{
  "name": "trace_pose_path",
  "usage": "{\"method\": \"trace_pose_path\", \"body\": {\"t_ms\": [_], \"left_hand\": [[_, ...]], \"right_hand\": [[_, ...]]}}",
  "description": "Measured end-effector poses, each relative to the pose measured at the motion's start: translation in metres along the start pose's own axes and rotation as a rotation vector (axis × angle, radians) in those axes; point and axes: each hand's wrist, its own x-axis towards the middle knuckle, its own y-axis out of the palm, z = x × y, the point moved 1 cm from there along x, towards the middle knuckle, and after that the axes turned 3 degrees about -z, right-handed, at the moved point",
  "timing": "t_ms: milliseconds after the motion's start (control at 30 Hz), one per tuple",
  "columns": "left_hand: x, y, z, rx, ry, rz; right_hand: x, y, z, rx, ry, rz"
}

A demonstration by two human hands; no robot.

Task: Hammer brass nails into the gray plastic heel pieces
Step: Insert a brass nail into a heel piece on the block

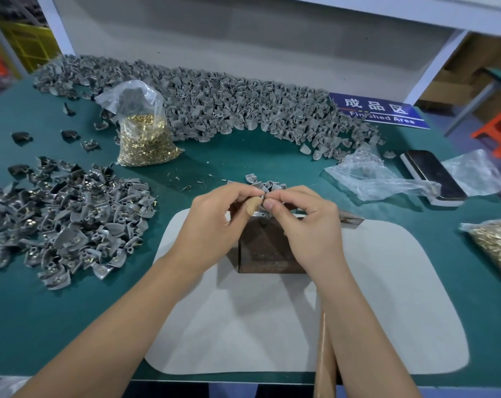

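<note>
Both hands meet above a rusty metal block (265, 248) that stands on a pale grey mat (387, 297). My left hand (214, 219) pinches a small gray heel piece (262, 193) between thumb and fingers; the thumb tip wears tan tape. My right hand (303, 222) pinches at the same piece with thumb and forefinger; whether a nail is between them is too small to tell. A wooden hammer handle (325, 354) runs under my right forearm toward the table's front edge; its head is hidden.
A long heap of gray heel pieces (214, 104) lines the back of the green table. Heel pieces with brass nails (68, 222) are piled at left. A bag of brass nails (145, 133) stands back left, another bag (496, 248) at right. A phone (433, 176) and crumpled plastic (372, 176) lie right.
</note>
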Motion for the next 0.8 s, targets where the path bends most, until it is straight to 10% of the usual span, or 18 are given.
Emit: {"method": "trace_pose_path", "body": {"t_ms": [800], "left_hand": [[0.002,-0.002,-0.009,0.034,0.022,0.009]], "right_hand": [[-0.0035,-0.0025,0.0061,0.051,0.027,-0.014]]}}
